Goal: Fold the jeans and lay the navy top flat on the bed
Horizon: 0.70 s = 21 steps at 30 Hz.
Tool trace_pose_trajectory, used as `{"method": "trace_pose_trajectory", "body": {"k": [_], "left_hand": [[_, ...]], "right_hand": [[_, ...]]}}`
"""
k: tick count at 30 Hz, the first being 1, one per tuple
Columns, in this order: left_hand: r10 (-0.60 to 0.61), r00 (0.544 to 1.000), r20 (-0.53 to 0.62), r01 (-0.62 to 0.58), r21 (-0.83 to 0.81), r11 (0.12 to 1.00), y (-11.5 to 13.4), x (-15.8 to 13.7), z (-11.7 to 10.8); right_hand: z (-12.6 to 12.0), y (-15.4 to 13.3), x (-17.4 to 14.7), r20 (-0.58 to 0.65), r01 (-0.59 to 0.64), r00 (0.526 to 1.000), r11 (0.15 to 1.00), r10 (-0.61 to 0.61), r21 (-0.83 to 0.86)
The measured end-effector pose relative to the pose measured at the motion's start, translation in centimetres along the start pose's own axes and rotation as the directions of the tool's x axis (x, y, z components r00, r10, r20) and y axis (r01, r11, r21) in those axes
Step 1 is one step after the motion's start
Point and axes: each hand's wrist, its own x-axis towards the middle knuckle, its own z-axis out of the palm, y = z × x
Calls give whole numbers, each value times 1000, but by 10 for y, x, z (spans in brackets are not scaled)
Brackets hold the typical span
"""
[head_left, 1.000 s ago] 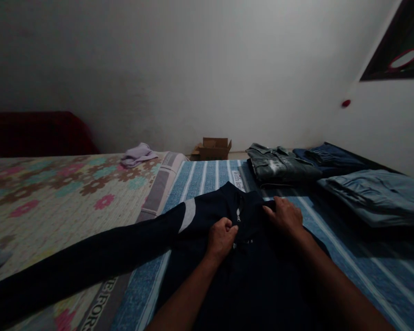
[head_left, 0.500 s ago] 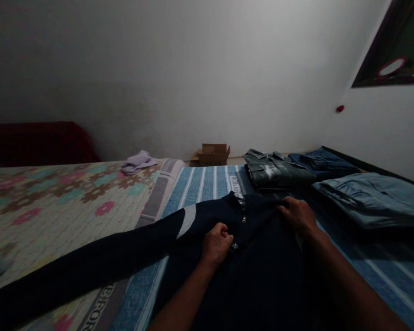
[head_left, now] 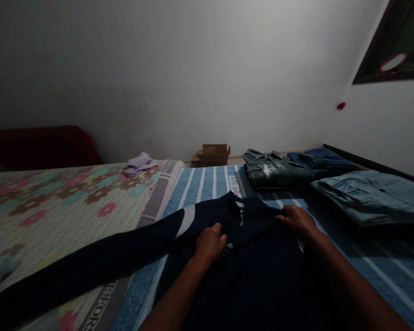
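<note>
"How's the grip?"

"The left hand (head_left: pixel 209 242) sits on the chest of the navy top (head_left: pixel 258 280), fingers curled in; whether they pinch any cloth, I can't tell. The right hand (head_left: pixel 299 221) has the top's shoulder caught between thumb and fingers."

"And how does the top lie?"

"Front up, collar pointing away from the person, its body over the blue striped sheet (head_left: pixel 143 287). One long sleeve (head_left: pixel 117 250) stretches left across the flowered cover (head_left: pixel 76 207)."

"Take me across from the left, then."

"Far left, against the wall (head_left: pixel 193 69), there's something dark red (head_left: pixel 37 149), too dim to make out. On the cover, a grey cloth (head_left: pixel 0 271) is partly cut off at the near left, and a lilac cloth (head_left: pixel 140 164) lies crumpled near the far edge. Further along, the sleeve meets a pale grey patch (head_left: pixel 186 220) by the shoulder."

"What about the middle?"

"An open cardboard box (head_left: pixel 214 155) stands beyond the sheet. Nearer, between the two hands, the zip (head_left: pixel 241 224) is partly undone at the neck."

"And on the right?"

"A folded grey-green jacket (head_left: pixel 278 170) lies beyond the right hand. Beside it are dark blue clothes (head_left: pixel 326 162), with folded light blue clothes (head_left: pixel 379 193) closer in. Higher up, a small red thing (head_left: pixel 341 106) shows on the wall."
</note>
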Motion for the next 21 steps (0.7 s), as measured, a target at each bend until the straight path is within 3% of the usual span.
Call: {"method": "trace_pose_trajectory", "body": {"k": [4, 7, 16, 21], "left_hand": [[33, 995, 92, -33, 1, 999, -6, 1, -6], [49, 994, 97, -51, 16, 999, -6, 2, -13], [3, 988, -155, 20, 145, 989, 2, 47, -45], [-83, 984, -156, 110, 175, 978, -11, 80, -42]], "right_hand": [[-2, 2, -4, 34, 10, 999, 998, -12, 54], [-4, 2, -7, 50, 29, 998, 994, -34, 101], [-5, -5, -20, 82, 139, 980, 916, -182, 377], [-6, -7, -29, 146, 117, 962, 832, -231, 542]]}}
